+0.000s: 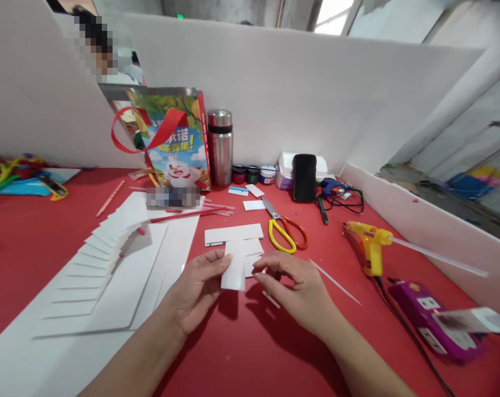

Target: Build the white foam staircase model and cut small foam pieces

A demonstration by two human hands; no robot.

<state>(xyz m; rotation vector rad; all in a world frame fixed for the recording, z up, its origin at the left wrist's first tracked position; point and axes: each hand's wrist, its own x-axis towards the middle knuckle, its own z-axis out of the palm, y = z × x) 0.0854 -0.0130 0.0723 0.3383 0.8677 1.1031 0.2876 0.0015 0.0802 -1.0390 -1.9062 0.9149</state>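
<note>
**Two hands meet at a white card strip over a red table**

A person's left hand (200, 286) pinches a flat, rectangular white card strip (234, 270), holding it just above the smooth red table (241, 353). The right hand (293, 286) arches beside it, fingertips curled together at the strip's right edge. Yellow-handled scissors (283, 227) and a yellow glue gun (370, 245) lie nearby.
</note>
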